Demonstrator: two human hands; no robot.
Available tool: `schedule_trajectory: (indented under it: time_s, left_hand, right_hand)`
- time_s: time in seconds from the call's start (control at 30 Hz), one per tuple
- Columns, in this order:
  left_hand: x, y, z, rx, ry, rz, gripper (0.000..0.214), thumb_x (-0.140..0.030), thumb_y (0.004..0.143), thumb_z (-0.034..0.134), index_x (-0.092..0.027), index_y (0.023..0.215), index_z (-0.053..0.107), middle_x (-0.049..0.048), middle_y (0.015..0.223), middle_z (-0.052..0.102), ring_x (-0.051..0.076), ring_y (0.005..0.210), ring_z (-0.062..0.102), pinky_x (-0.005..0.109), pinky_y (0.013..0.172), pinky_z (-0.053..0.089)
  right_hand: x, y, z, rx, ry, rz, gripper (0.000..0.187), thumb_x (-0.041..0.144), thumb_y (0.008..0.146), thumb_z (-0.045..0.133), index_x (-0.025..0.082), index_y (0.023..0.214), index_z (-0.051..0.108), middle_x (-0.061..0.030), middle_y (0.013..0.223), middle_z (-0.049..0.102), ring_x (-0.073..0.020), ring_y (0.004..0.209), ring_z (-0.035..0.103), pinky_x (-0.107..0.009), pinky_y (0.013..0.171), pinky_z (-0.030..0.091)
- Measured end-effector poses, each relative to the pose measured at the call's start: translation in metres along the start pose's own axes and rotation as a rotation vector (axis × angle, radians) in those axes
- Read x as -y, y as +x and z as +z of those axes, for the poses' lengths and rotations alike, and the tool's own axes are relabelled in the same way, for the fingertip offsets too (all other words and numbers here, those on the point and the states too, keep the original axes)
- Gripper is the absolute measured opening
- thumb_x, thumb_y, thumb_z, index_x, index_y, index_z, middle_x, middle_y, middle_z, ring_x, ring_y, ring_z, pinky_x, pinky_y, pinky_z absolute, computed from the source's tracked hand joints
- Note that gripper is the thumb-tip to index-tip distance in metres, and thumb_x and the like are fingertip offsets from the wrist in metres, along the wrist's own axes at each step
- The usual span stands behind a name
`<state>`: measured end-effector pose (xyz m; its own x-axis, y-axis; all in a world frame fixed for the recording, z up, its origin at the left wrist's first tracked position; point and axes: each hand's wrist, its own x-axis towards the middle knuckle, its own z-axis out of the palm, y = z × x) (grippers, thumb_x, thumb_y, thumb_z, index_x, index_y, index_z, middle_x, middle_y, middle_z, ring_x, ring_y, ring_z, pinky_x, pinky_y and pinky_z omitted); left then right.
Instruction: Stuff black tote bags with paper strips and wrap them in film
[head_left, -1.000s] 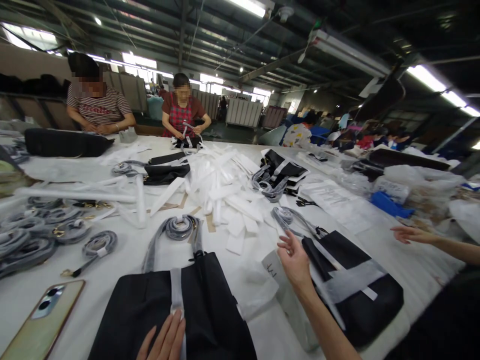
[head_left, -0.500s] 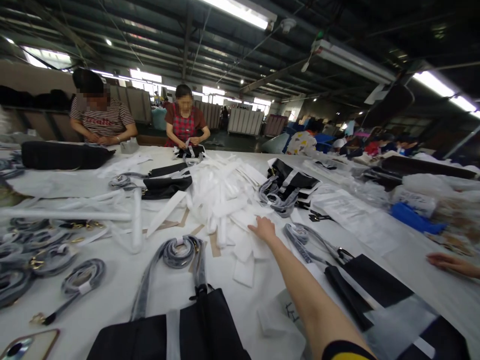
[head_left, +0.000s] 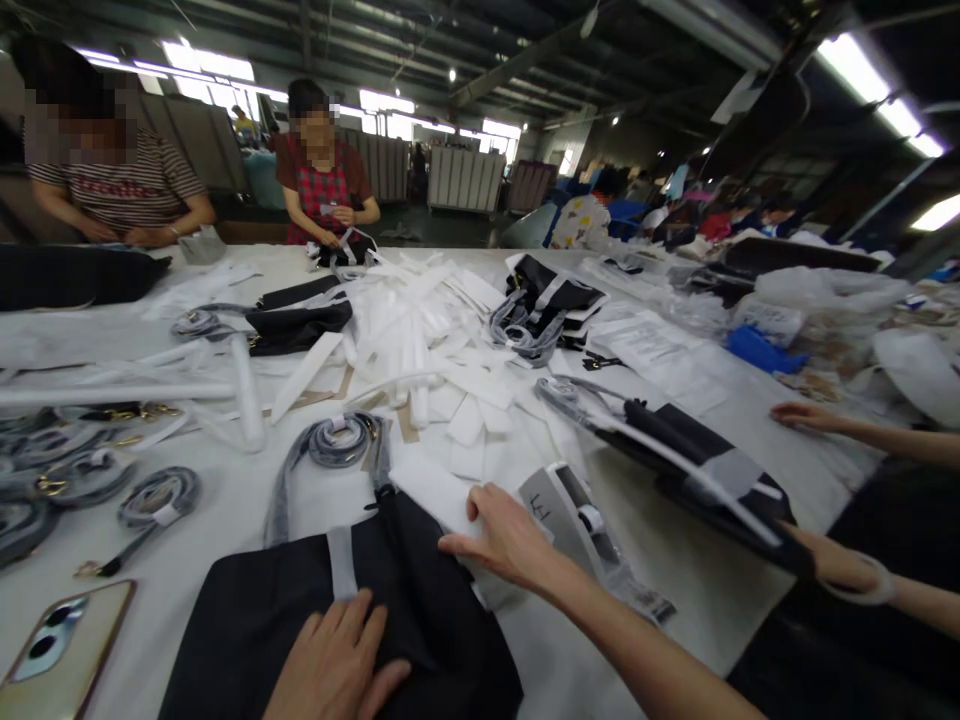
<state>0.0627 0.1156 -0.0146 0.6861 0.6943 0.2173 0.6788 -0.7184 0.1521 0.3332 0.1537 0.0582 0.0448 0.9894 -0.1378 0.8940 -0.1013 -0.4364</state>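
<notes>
Two bare hands at the near edge of a white-covered worktable [head_left: 600, 690]. The left hand [head_left: 334, 655] lies palm down, fingers spread, on a large black handbag with a smooth surface [head_left: 247, 590], resting flat at the near centre; it presses without gripping. The right hand [head_left: 506, 540], apart from the left, appears to pinch a thin white rectangular sheet of soft packing material [head_left: 431, 490] between thumb and fingers, just beside the bag's far right corner. Half a second earlier this hand reached farther out, to the loose heap of white packing pieces [head_left: 390, 350] at the table's centre. The change brings packing material and bag together within the reach of both hands; the sheet appears to lie outside the bag, not yet in it. A coil of grey wrapped strap [head_left: 341, 440] lies beyond the bag's far edge. At right, a second black handbag with a pale band [head_left: 675, 420], earlier flat on the table, is now tilted up, a neighbour's braceleted hand [head_left: 825, 560] at its near end.
</notes>
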Motion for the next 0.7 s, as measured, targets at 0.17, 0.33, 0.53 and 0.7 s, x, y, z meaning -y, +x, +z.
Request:
schedule_trajectory:
  time_s: [0.17,0.33,0.53,0.7]
  left_hand:
    - [-0.012,0.071,-0.019,0.283,-0.29,0.13,0.075,-0.026,0.084,0.062,-0.031,0.147,0.021,0.0122,0.155,0.022,0.025,0.113,0.06,0.034,0.089,0.053]
    - [-0.007,0.101,-0.019,0.447,-0.304,0.168,0.06,-0.026,0.08,0.067,-0.03,0.133,0.039,0.0105,0.148,0.033,0.025,0.103,0.064,0.035,0.084,0.054]
    - [0.002,0.082,-0.015,0.216,-0.219,0.342,0.009,-0.025,0.094,0.045,-0.02,0.094,0.052,0.0039,0.094,0.059,0.013,0.066,0.062,0.023,0.056,0.05]
    - [0.001,0.076,-0.016,-0.011,-0.252,0.457,0.01,-0.021,0.095,0.044,-0.017,0.093,0.053,0.0039,0.086,0.06,0.011,0.063,0.06,0.018,0.052,0.045]
  right_hand:
    - [-0.014,-0.062,0.036,0.144,1.042,0.216,0.071,0.043,0.072,0.07,0.021,0.132,0.039,-0.0064,0.105,0.064,-0.0222,0.094,0.061,-0.036,0.084,0.045]
    - [-0.046,-0.083,0.027,0.087,1.375,0.365,0.055,0.048,0.069,0.074,0.017,0.112,0.058,-0.0077,0.089,0.069,-0.0249,0.081,0.065,-0.04,0.078,0.05]
    - [-0.042,-0.083,0.01,-0.147,0.983,0.335,0.027,0.045,0.082,0.06,0.02,0.092,0.061,-0.0017,0.079,0.064,-0.0177,0.072,0.059,-0.028,0.064,0.048]
    - [-0.018,-0.069,0.018,0.018,0.788,0.214,0.023,0.037,0.084,0.057,0.018,0.07,0.055,0.005,0.061,0.05,-0.0101,0.057,0.045,-0.021,0.05,0.033]
